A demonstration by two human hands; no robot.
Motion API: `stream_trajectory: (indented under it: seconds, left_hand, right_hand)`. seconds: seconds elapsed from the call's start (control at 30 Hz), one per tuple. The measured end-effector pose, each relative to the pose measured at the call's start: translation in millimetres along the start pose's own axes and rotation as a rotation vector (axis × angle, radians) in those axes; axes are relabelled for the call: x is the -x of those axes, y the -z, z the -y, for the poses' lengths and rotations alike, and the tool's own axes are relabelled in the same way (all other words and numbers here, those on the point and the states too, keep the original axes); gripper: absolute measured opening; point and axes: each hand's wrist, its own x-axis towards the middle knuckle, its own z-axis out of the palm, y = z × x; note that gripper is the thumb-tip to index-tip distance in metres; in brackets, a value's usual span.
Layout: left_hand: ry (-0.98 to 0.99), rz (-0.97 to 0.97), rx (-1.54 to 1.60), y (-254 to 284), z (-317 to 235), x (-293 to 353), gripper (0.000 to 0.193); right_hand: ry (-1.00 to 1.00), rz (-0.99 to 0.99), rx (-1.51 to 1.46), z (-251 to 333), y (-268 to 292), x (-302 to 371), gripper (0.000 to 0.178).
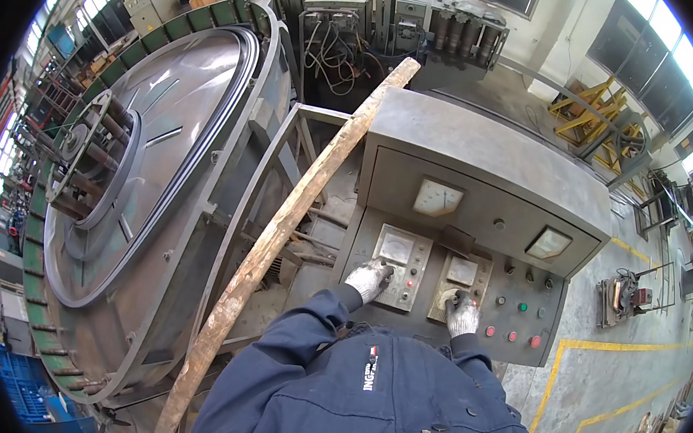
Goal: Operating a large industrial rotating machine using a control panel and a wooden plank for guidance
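A grey metal control console (471, 150) stands in front of me, with a sloping lower panel. My left hand (368, 281), in a pale knit glove with dark fingertips, is at the left instrument plate (394, 249). Its fingers are curled together against the plate's lower left part, beside a lit red lamp (409, 283). Similarly gloved, my right hand (461, 313) is closed at the lower part of the right instrument plate (460, 273). In both cases the hand covers whatever is under the fingertips. Green buttons (522, 307) and red buttons (512, 336) lie right of my right hand.
A huge round metal machine table (167, 108) fills the left, ringed by a frame. A long rough wooden pole (282, 221) leans diagonally between it and the console. Yellow metal frames (599, 119) stand back right; yellow lines (561, 362) mark the floor.
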Motion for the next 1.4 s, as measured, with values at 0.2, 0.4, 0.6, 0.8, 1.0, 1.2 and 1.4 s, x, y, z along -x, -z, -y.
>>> stream_trajectory:
  seconds: [0.2, 0.4, 0.6, 0.8, 1.0, 1.2, 1.4]
  left_hand:
    - [0.023, 0.032, -0.037, 2.0, -3.0, -0.9, 0.024]
    - [0.040, 0.044, -0.057, 3.8, -5.1, -0.4, 0.028]
    - [0.091, 0.087, -0.088, 8.4, -11.7, -2.3, 0.029]
    - [0.107, 0.098, -0.095, 8.4, -13.2, -2.4, 0.030]
    - [0.106, 0.089, -0.107, 9.0, -14.9, -4.0, 0.031]
    - [0.113, 0.107, -0.115, 11.6, -18.4, -4.6, 0.032]
    - [0.113, 0.097, -0.106, 11.4, -16.2, -1.9, 0.032]
  right_hand:
    - [0.007, 0.002, 0.009, -5.9, -3.9, -0.5, 0.038]
    - [0.027, -0.007, -0.004, -8.2, -4.7, -1.1, 0.039]
    - [-0.010, -0.008, -0.033, -5.8, -5.0, -0.3, 0.039]
    - [-0.024, 0.015, -0.046, -5.9, -4.3, 0.6, 0.040]
    - [0.018, -0.021, 0.003, -9.5, -8.4, -0.5, 0.040]
    - [0.025, -0.054, -0.015, -8.9, -8.2, 1.0, 0.040]
    - [0.003, -0.030, -0.030, -2.4, -3.4, 3.5, 0.040]
